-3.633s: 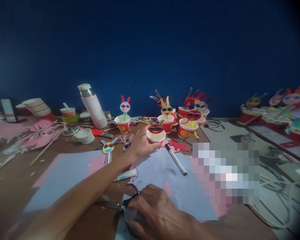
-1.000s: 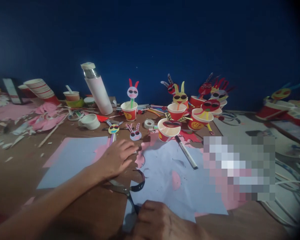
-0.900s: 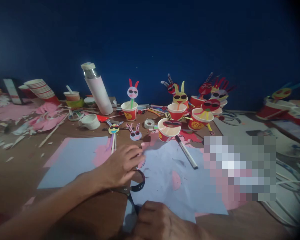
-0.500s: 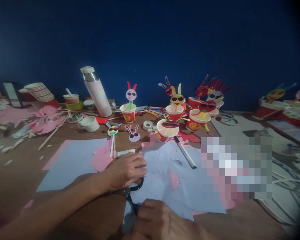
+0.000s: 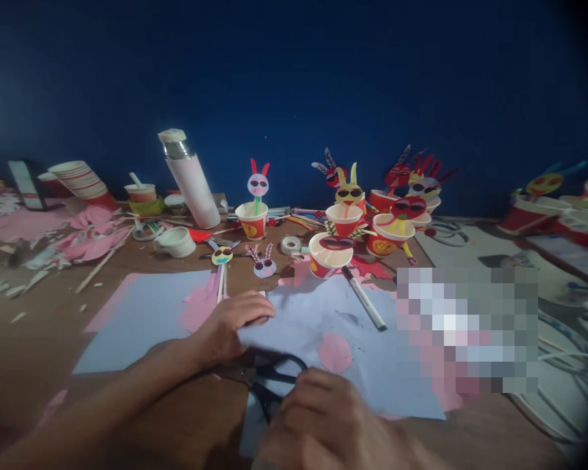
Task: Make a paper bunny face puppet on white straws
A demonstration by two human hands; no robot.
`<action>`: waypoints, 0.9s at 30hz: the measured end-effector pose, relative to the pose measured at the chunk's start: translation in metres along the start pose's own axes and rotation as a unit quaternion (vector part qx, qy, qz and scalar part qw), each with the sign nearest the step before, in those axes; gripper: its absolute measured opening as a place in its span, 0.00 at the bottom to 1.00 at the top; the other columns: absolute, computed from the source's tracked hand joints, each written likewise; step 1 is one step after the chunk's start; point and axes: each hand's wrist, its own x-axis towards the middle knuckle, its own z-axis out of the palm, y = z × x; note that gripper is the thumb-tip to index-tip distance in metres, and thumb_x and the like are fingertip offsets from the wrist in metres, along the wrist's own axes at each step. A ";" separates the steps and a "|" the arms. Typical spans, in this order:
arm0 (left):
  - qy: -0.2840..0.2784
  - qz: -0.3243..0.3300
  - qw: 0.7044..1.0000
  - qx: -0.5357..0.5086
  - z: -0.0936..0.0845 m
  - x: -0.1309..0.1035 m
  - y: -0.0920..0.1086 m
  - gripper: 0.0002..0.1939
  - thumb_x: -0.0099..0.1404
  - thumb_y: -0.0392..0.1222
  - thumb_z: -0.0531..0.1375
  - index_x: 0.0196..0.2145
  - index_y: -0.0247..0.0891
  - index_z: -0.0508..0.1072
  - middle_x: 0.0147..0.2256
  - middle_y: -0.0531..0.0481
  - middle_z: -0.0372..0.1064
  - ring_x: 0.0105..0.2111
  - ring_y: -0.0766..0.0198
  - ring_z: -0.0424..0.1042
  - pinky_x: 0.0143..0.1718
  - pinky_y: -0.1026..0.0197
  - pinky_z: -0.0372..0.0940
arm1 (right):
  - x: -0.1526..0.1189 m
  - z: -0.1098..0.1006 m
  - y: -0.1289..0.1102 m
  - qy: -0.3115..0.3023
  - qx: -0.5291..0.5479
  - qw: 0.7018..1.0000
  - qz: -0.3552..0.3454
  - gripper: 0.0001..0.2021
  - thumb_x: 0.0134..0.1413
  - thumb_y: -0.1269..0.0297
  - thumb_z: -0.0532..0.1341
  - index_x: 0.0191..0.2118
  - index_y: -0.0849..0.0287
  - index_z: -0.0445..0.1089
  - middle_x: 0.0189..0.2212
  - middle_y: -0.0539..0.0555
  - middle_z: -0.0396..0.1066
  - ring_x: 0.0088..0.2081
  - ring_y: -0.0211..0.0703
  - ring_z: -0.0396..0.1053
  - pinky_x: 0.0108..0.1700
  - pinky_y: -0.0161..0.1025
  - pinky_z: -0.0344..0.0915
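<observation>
In my head view, my left hand (image 5: pixel 232 321) pinches a lifted edge of the pale paper (image 5: pixel 296 329), while the scissors (image 5: pixel 249 375) stretch crosswise just nearer me, blades leftward, handles beside my curled right hand (image 5: pixel 321 418), whose grip I cannot tell.

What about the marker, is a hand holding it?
No, the marker lies on pale paper, apart from the left hand and right hand.

Brown table (image 5: pixel 171 418), crumpled pale sheet (image 5: pixel 387 365), white mug (image 5: pixel 179 243), tape roll (image 5: pixel 291 246), tall flask (image 5: pixel 193 189), red-and-white paper cups (image 5: pixel 261 228)
</observation>
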 end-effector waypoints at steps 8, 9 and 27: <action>0.200 -0.319 0.925 -0.042 0.002 -0.006 -0.001 0.10 0.58 0.44 0.57 0.31 0.34 0.73 0.26 0.49 0.72 0.26 0.62 0.72 0.30 0.62 0.67 | -0.004 -0.063 0.003 0.095 0.021 0.990 0.103 0.20 0.48 0.73 0.59 0.49 0.62 0.58 0.39 0.58 0.71 0.41 0.47 0.69 0.41 0.46 0.65; 0.207 -0.339 0.915 -0.061 0.002 -0.005 -0.001 0.11 0.57 0.45 0.58 0.31 0.34 0.72 0.24 0.50 0.71 0.25 0.63 0.71 0.28 0.63 0.67 | -0.006 -0.066 0.003 0.099 0.019 0.989 0.107 0.22 0.46 0.74 0.59 0.49 0.61 0.58 0.40 0.59 0.70 0.41 0.48 0.68 0.41 0.47 0.65; -0.036 0.027 0.995 0.090 0.024 -0.014 0.011 0.07 0.58 0.31 0.52 0.33 0.37 0.68 0.34 0.47 0.70 0.37 0.61 0.66 0.41 0.56 0.61 | -0.013 -0.049 0.013 0.040 -0.171 0.972 0.156 0.10 0.55 0.67 0.55 0.44 0.58 0.62 0.32 0.56 0.72 0.36 0.45 0.71 0.36 0.38 0.68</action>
